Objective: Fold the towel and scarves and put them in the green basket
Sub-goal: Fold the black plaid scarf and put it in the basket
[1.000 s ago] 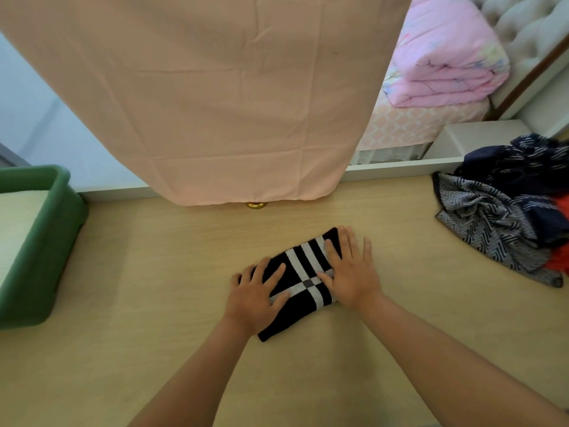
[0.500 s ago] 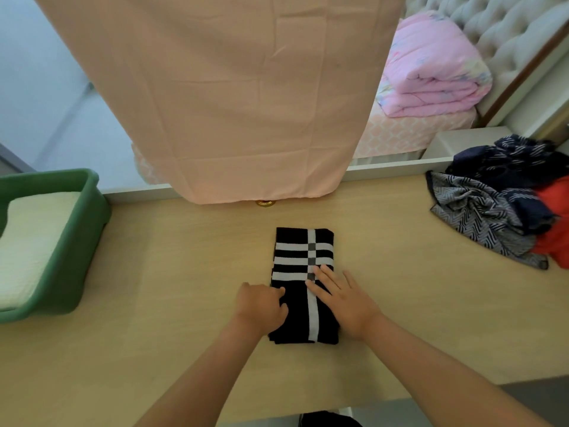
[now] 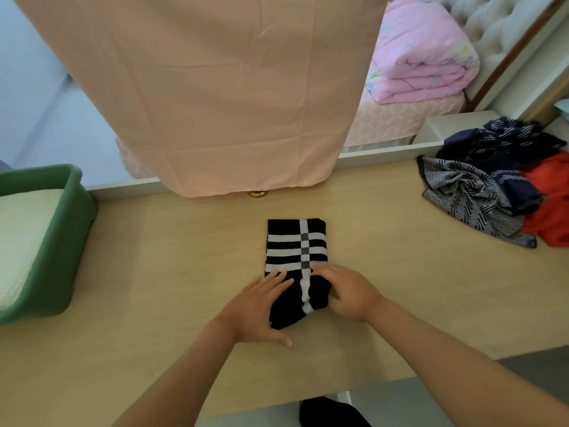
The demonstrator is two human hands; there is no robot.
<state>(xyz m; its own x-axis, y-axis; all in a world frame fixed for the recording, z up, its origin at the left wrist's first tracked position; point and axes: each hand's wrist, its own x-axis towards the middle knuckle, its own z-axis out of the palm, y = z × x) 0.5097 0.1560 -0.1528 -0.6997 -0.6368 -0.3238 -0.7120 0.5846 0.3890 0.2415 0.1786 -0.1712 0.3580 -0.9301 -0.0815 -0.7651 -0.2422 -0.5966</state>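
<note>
Saw folded striped scarf [image 3: 295,241] at table [image 3: 154,272] centre. My left hand [image 3: 258,309] lay flat on its near-left part, fingers straight. Right hand [image 3: 348,291] curled round near-right edge, gripping it. Green basket [image 3: 61,241] at left, towel [image 3: 21,235] inside. Loose scarves [image 3: 492,186] heaped far right.

Bare tabletop [image 3: 172,266] runs open from the folded scarf [image 3: 295,241] to the green basket [image 3: 67,241]; a hanging pink cloth [image 3: 215,103] walls the back, crumpled scarves [image 3: 480,195] crowd the right
</note>
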